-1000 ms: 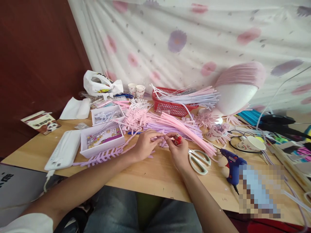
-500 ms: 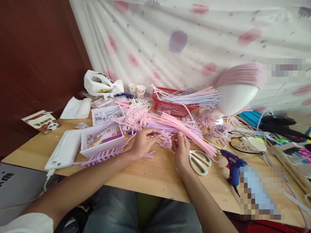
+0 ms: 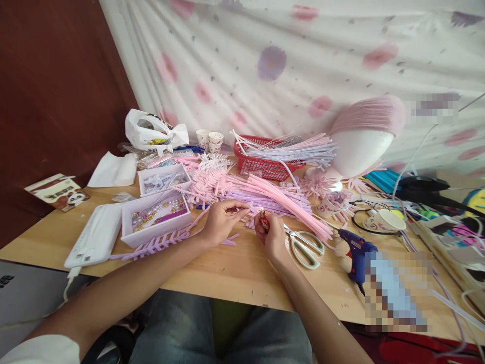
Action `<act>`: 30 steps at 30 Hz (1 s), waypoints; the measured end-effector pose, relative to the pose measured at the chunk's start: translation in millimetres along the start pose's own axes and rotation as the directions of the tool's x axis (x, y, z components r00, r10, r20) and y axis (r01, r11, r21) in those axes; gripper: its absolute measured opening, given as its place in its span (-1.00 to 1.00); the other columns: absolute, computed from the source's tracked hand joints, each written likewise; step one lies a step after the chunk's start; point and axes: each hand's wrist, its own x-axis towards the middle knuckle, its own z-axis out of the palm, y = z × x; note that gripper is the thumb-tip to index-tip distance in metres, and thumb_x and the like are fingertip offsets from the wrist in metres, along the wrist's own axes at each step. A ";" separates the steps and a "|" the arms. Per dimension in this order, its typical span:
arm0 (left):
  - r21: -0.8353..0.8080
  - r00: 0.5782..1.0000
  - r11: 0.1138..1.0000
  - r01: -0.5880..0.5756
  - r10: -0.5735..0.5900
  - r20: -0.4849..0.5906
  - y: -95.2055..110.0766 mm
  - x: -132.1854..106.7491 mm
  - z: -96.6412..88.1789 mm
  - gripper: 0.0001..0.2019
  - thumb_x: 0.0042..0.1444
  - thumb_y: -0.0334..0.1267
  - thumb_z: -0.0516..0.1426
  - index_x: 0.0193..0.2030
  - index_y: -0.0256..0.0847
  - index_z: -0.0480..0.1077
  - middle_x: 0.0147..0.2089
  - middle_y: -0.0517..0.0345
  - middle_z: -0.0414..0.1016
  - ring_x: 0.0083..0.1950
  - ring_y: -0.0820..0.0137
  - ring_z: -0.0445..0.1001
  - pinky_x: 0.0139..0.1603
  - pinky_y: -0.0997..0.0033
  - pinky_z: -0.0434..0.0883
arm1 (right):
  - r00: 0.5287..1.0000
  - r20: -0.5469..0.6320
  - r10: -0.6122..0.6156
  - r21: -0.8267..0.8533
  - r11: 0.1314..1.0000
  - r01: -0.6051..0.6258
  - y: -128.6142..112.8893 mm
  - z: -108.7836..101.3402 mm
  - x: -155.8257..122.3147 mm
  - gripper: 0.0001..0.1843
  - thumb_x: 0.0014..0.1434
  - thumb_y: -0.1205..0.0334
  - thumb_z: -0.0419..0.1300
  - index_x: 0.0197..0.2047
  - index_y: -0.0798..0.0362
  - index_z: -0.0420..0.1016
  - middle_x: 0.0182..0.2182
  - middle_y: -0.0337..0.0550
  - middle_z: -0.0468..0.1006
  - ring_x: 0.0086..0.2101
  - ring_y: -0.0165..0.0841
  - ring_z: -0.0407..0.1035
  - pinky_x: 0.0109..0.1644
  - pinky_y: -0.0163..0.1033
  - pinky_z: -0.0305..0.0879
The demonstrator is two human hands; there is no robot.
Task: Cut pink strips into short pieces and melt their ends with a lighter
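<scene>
My right hand (image 3: 272,236) is closed around a small red lighter (image 3: 264,221), held upright with a little flame at its top. Just left of the flame, my left hand (image 3: 224,221) pinches thumb and forefinger together; what sits between the fingertips is too small to make out. Behind both hands lie purple pipe cleaners (image 3: 261,202) and a bundle of pink pipe cleaners (image 3: 288,202). Scissors with pale green handles (image 3: 306,247) rest on the table beside my right hand. A purple pipe cleaner branch (image 3: 159,243) lies under my left forearm's side.
White boxes of beads (image 3: 155,230) and a white power strip (image 3: 94,235) stand at left. Behind are a red basket (image 3: 261,167) and a white head form (image 3: 364,149). At right are a blue glue gun (image 3: 358,253), a paper cup (image 3: 384,222) and loose cables.
The lighter in my right hand has come into clear view and now shows a flame. My left hand keeps its pinch. The whole view has shifted slightly.
</scene>
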 end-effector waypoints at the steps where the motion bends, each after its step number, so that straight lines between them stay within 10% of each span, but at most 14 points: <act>1: 0.002 1.000 1.000 -0.002 0.002 0.001 -0.2 -0.1 0.0 -0.83 0.07 -0.20 0.31 -0.25 -0.24 0.64 -0.19 -0.01 0.69 -0.11 0.24 0.63 0.00 0.27 0.52 | 1.000 0.002 0.001 -0.003 1.000 -0.001 0.6 -0.4 0.3 -0.66 0.15 0.03 0.03 -0.56 0.01 0.28 -0.66 -0.31 0.10 -0.61 -0.44 -0.08 -0.56 -0.27 -0.18; 21: 0.030 1.000 1.000 -0.008 0.008 0.009 3.3 -1.5 -0.4 -0.87 0.08 -0.22 0.31 -0.27 -0.21 0.64 -0.19 0.01 0.69 -0.12 0.25 0.62 -0.01 0.29 0.51 | 0.999 -0.023 -0.040 -0.022 0.999 0.039 6.1 -3.4 0.6 -0.47 0.22 -0.23 0.06 -0.57 0.00 0.26 -0.67 -0.32 0.09 -0.62 -0.44 -0.08 -0.57 -0.27 -0.19; 30: 0.053 0.998 0.997 -0.054 0.055 -0.018 1.6 -1.4 -1.2 -0.89 0.07 -0.23 0.31 -0.29 -0.19 0.64 -0.22 0.02 0.68 -0.14 0.26 0.61 -0.04 0.31 0.50 | 0.999 0.022 -0.027 -0.038 0.999 0.028 3.1 -3.2 -2.5 -0.62 0.20 0.03 0.02 -0.58 0.00 0.29 -0.67 -0.32 0.07 -0.62 -0.43 -0.09 -0.56 -0.26 -0.15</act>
